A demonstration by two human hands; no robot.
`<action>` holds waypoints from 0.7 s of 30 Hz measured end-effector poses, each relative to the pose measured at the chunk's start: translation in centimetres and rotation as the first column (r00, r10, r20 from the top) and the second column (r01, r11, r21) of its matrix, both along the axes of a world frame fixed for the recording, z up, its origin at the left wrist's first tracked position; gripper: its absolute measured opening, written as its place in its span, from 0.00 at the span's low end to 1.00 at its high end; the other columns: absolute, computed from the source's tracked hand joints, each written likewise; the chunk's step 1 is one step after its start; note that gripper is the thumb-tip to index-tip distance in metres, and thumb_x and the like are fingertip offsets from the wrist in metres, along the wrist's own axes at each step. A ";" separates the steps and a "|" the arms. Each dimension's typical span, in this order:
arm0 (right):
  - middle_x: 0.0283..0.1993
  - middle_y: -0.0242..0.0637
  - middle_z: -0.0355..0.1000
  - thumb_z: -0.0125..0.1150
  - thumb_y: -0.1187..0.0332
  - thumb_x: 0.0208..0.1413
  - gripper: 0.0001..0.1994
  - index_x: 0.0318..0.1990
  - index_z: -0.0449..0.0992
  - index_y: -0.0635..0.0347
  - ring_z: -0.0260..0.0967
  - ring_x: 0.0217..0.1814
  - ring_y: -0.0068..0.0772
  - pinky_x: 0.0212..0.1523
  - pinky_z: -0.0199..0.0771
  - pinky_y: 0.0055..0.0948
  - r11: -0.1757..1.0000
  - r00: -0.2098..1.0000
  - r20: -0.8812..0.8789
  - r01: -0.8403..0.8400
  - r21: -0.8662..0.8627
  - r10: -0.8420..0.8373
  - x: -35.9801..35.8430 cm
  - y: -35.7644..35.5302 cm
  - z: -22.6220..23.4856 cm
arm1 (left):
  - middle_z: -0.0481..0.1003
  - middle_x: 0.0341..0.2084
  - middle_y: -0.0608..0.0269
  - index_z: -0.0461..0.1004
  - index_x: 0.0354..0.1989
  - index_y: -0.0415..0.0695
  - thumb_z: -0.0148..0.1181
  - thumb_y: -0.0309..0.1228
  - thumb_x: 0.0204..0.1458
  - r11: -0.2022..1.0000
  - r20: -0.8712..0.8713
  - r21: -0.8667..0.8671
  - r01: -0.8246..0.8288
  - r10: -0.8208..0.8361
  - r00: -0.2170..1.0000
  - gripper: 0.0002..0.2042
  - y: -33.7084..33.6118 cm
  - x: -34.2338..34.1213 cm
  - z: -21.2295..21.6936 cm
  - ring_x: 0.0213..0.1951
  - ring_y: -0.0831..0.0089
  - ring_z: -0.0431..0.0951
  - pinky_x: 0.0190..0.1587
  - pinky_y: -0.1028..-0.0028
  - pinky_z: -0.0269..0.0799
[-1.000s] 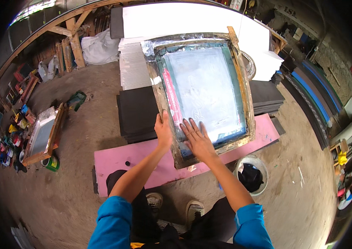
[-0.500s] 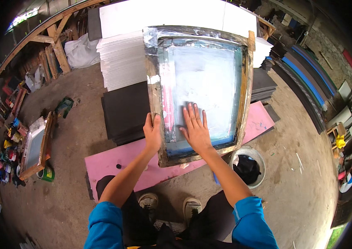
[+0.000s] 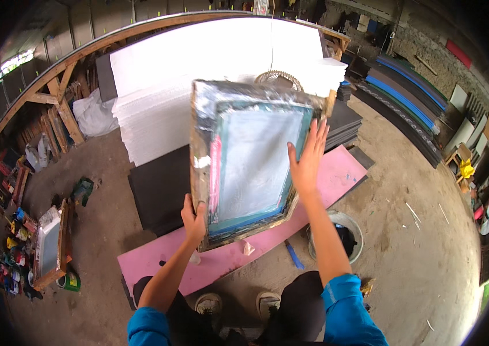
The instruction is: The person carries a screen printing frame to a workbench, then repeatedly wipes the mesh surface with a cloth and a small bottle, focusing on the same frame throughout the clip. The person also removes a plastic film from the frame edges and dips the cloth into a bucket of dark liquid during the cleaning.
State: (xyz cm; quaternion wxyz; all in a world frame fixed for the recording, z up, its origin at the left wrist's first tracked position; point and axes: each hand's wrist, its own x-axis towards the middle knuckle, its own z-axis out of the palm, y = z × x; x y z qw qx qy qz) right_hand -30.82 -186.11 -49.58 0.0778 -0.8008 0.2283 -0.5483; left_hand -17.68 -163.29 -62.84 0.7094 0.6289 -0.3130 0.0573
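A screen printing frame (image 3: 256, 167), with worn, paint-smeared wooden sides and pale mesh edged in teal, is tilted up in front of me. My left hand (image 3: 193, 220) is closed round its left side near the lower corner, thumb on the front. My right hand (image 3: 309, 161) lies along the right side, fingers stretched out and thumb apart over the mesh's edge; any hold behind the wood is hidden. Under the frame is a long pink sheet (image 3: 166, 270) on the floor, with a crumpled pale scrap (image 3: 248, 248) on it.
Behind stand a tall stack of white sheets (image 3: 158, 109) and dark sheets (image 3: 160, 187). A round ridged object (image 3: 279, 78) shows above the frame. Right of the pink sheet is a bucket (image 3: 360, 242) with black cloth, beside a blue-handled tool (image 3: 294, 255). Another screen frame (image 3: 50, 248) leans at left.
My right hand has moved from the middle of the mesh to the frame's right side. The frame has turned and sits lower in view. My left hand keeps its hold.
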 end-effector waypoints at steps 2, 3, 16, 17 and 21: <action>0.69 0.48 0.43 0.60 0.71 0.49 0.35 0.64 0.51 0.60 0.38 0.71 0.50 0.68 0.39 0.47 0.982 0.998 -0.016 -0.058 -0.179 0.056 0.1 -1.5 3.6 | 0.68 0.23 0.57 0.65 0.38 0.33 0.52 0.39 0.52 0.998 0.092 0.054 0.036 -0.041 0.995 0.17 0.0 0.0 0.1 0.27 0.76 0.65 0.30 0.72 0.64; 0.68 0.45 0.48 0.61 0.72 0.47 0.34 0.63 0.54 0.59 0.42 0.70 0.49 0.68 0.40 0.47 0.960 0.995 -0.069 -0.089 -0.266 0.073 0.1 -2.0 4.9 | 0.67 0.21 0.57 0.64 0.36 0.34 0.53 0.41 0.51 0.996 0.113 0.079 0.044 -0.052 0.992 0.19 -0.3 0.0 0.1 0.26 0.75 0.65 0.29 0.72 0.63; 0.44 0.32 0.68 0.63 0.78 0.34 0.25 0.47 0.71 0.59 0.64 0.47 0.36 0.44 0.69 0.34 0.869 0.980 -0.196 -0.127 -0.478 0.035 1.5 -0.5 3.9 | 0.63 0.51 0.53 0.55 0.58 0.37 0.53 0.40 0.56 0.956 -0.095 -0.149 0.251 -0.266 0.959 0.27 -4.8 0.8 4.1 0.53 0.68 0.63 0.56 0.71 0.56; 0.44 0.32 0.68 0.63 0.77 0.34 0.25 0.47 0.71 0.59 0.64 0.47 0.36 0.45 0.68 0.34 0.854 0.974 -0.220 -0.154 -0.496 0.048 1.8 0.1 3.3 | 0.61 0.53 0.54 0.53 0.59 0.38 0.53 0.40 0.56 0.943 -0.161 -0.199 0.266 -0.299 0.940 0.27 -4.9 1.0 4.6 0.55 0.68 0.61 0.58 0.71 0.54; 0.45 0.33 0.67 0.64 0.76 0.35 0.25 0.48 0.71 0.59 0.63 0.49 0.36 0.46 0.68 0.35 0.832 0.935 -0.338 -0.272 -0.483 0.110 2.8 2.8 2.0 | 0.64 0.48 0.58 0.55 0.57 0.38 0.52 0.40 0.58 0.929 -0.149 -0.289 0.232 -0.284 0.947 0.25 -4.3 2.0 6.0 0.50 0.73 0.63 0.55 0.74 0.56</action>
